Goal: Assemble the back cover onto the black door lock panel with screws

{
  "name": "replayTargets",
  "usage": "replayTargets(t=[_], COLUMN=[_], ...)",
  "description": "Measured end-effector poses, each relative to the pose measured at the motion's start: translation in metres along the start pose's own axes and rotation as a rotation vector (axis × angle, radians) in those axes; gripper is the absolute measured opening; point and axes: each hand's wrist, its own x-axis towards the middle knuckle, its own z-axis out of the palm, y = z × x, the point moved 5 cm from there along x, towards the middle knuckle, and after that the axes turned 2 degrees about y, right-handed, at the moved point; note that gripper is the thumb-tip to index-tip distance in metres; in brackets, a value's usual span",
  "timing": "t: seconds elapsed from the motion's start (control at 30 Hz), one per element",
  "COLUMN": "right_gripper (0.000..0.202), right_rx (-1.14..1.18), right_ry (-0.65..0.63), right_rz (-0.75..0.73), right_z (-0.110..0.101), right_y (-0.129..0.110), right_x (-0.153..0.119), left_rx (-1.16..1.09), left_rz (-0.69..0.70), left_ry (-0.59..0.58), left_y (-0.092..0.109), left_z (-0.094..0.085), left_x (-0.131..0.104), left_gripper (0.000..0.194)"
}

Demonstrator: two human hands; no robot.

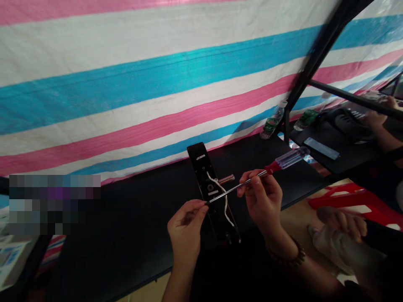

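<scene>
My right hand pinches the metal shaft of a screwdriver whose red and clear handle points up to the right. At the shaft's tip, my left hand has thumb and forefinger pressed together; a tiny dark piece shows there, too small to name. Below and behind the shaft lies a long black panel with small holes and white labels, on the black table. Across it runs a white cord. Beside the panel rests a small pinkish, clear-looking item whose kind I cannot make out.
A water bottle stands at the table's back right, near a black metal frame post. On the neighbouring table are a phone, another bottle and another person's hand. A red stool is below. Striped sheeting hangs behind.
</scene>
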Motion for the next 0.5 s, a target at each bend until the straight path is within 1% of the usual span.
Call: replayTargets(t=[0.07,0.1,0.17,0.23,0.3,0.37,0.43,0.5], right_gripper=[0.012,0.013,0.014,0.014,0.014,0.016,0.017,0.018], right_rx=[-0.007,-0.013,-0.020,-0.014,0.019,0.071,0.122,0.159], right_ry=[-0.008,-0.015,-0.031,-0.032,-0.008,0.030,0.065,0.094], right_rz=[-0.012,-0.014,-0.009,0.016,0.054,0.113,0.190,0.258], right_z=[0.001,0.002,0.003,0.003,0.003,0.002,0.003,0.003], right_y=[-0.002,-0.002,-0.003,-0.002,0.002,0.008,0.017,0.026], right_x=[-0.001,-0.001,-0.002,-0.001,0.000,0.001,0.000,-0.002], left_rx=[-0.008,-0.003,0.024,0.060,0.097,0.123,0.132,0.112], left_rz=[-0.013,0.005,0.093,0.219,0.331,0.411,0.446,0.445], left_ry=[0.004,0.002,-0.010,-0.034,-0.059,-0.087,-0.109,-0.121], left_y=[-0.001,0.002,0.014,0.030,0.046,0.056,0.060,0.060], left_z=[-0.001,-0.001,0.000,0.002,0.004,0.006,0.007,0.007], left_x=[0.000,0.000,0.001,0.001,0.000,-0.002,-0.004,-0.005], left_gripper=[0.006,0.005,0.004,0.006,0.008,0.010,0.011,0.012])
